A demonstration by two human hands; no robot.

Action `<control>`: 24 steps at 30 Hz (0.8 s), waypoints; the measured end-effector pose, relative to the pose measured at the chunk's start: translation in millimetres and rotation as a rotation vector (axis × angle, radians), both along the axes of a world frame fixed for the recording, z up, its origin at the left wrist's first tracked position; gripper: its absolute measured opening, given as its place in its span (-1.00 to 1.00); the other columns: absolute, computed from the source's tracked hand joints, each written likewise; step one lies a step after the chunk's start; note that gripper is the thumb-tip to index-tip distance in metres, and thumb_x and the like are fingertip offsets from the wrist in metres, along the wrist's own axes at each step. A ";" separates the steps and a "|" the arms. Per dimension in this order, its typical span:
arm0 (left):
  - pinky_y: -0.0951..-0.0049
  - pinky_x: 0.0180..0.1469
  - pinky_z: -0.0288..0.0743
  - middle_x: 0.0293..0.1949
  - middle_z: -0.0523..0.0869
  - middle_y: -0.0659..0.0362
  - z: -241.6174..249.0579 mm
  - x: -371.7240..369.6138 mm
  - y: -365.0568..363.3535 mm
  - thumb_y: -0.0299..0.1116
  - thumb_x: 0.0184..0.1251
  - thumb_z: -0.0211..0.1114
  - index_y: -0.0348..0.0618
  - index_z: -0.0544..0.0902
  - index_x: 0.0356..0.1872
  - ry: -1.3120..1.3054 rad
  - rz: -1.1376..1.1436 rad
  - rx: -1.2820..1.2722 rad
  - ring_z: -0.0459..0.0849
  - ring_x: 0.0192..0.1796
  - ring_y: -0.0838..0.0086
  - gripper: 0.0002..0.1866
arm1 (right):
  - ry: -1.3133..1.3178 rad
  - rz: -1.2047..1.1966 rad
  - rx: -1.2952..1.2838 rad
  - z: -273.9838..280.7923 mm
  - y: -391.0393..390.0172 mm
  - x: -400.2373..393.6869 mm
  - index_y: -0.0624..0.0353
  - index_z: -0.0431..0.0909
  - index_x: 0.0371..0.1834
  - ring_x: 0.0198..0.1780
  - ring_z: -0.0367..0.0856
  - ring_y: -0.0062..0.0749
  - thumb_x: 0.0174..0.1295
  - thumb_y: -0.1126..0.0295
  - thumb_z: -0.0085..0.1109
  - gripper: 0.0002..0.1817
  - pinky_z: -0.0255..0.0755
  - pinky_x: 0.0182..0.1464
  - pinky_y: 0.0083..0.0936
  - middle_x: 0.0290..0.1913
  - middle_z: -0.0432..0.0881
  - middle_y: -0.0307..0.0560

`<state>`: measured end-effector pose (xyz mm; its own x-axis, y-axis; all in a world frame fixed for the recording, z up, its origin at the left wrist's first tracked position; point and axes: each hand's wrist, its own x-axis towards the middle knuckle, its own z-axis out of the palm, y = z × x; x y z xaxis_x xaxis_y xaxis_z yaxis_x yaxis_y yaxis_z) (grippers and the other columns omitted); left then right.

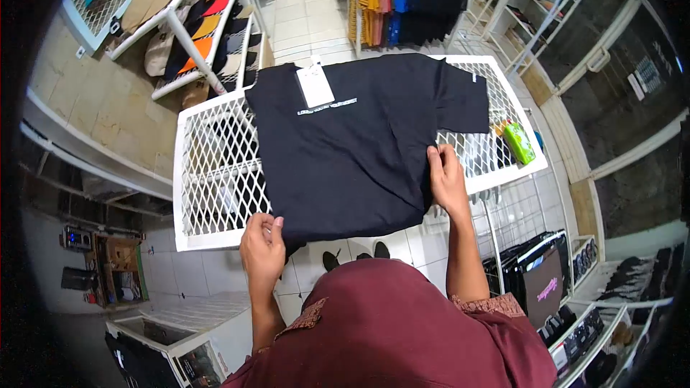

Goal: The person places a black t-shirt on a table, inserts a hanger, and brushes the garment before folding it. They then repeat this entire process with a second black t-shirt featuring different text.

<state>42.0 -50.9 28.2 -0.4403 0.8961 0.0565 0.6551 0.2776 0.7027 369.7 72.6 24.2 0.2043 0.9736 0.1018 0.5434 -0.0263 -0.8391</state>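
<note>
A black T-shirt (345, 151) lies spread over a white mesh table (215, 233), its collar end away from me and one sleeve out to the right. Small pale lettering runs across its chest, and a white tag (315, 86) rests near the collar. At the shirt's lower left corner, my left hand (263, 243) pinches the fabric. My right hand (447, 176) grips the shirt's right edge, below the sleeve, between thumb and fingers. The hem hangs past the table's near edge.
A green packet (519, 144) sits at the table's right end. Caps fill a white shelf (190, 43) at the back left. Colourful shirts (384, 0) hang on a rack beyond the table. Dark garments (532, 273) hang at the lower right. A white cabinet (194, 330) stands at the lower left.
</note>
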 end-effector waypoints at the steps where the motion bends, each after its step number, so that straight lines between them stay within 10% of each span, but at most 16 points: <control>1: 0.30 -0.28 0.46 -0.41 0.66 0.08 -0.2 -1.0 -0.3 -0.31 0.49 0.33 -0.28 0.61 -0.24 -0.037 0.009 -0.019 0.54 -0.43 0.34 -0.78 | 0.146 0.067 0.026 -19.1 6.8 11.0 0.23 0.49 -0.15 -0.22 0.45 -0.44 0.61 0.15 0.02 -0.67 0.37 -0.13 -0.44 -0.23 0.58 -0.15; 6: 0.35 -0.36 0.37 -0.55 0.51 0.14 -4.1 -7.5 -3.8 -0.32 0.61 0.21 -0.27 0.53 -0.19 -0.113 0.004 0.034 0.43 -0.50 0.46 -0.79 | 1.241 0.203 -0.394 -9.1 17.2 27.5 0.35 0.41 0.46 0.38 0.52 -0.31 0.54 0.19 0.16 -0.43 0.31 0.48 -0.40 0.34 0.60 0.00; 10: 0.35 -0.42 0.28 -0.60 0.44 0.16 -15.2 -11.6 -7.7 -0.31 0.65 0.17 -0.26 0.49 -0.16 -0.289 -0.045 0.074 0.37 -0.55 0.51 -0.79 | 0.749 0.171 -0.102 13.8 20.4 54.6 0.06 0.59 -0.11 -0.07 0.48 -0.64 0.45 0.17 0.31 -0.78 0.34 0.08 -0.62 -0.16 0.58 -0.36; 15: 0.36 -0.47 0.22 -0.62 0.42 0.18 -12.7 -6.8 -14.4 -0.32 0.65 0.17 -0.26 0.47 -0.19 -0.270 -0.076 0.085 0.33 -0.57 0.54 -0.79 | 0.241 -0.292 0.287 14.0 24.2 99.9 0.19 0.57 -0.21 -0.56 0.16 -0.80 0.31 0.36 0.49 -0.76 0.00 -0.53 -0.65 -0.59 0.32 -0.54; 18: 0.37 -0.49 0.19 -0.64 0.41 0.20 -11.8 -13.1 -20.2 -0.33 0.64 0.19 -0.26 0.47 -0.21 -0.255 -0.079 0.083 0.31 -0.58 0.56 -0.78 | 0.103 -0.323 0.306 9.5 21.3 105.2 0.21 0.58 -0.20 -0.51 0.24 -0.75 0.28 0.37 0.49 -0.76 0.14 -0.47 -0.63 -0.57 0.37 -0.44; 24: 0.42 -0.49 0.25 -0.66 0.52 0.19 -8.3 -23.2 -25.6 -0.29 0.54 0.33 -0.28 0.53 -0.19 -0.251 -0.095 -0.069 0.38 -0.60 0.59 -0.75 | -0.658 -0.013 0.145 -5.2 26.6 3.7 0.15 0.68 -0.05 -0.14 0.75 0.14 0.31 0.18 0.36 -0.70 0.62 -0.09 -0.09 -0.20 0.72 0.14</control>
<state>18.8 -76.5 19.9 -0.3463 0.9321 -0.1060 0.4882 0.2755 0.8281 373.4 99.2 19.0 0.0670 0.9385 0.3387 0.9430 0.0513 -0.3288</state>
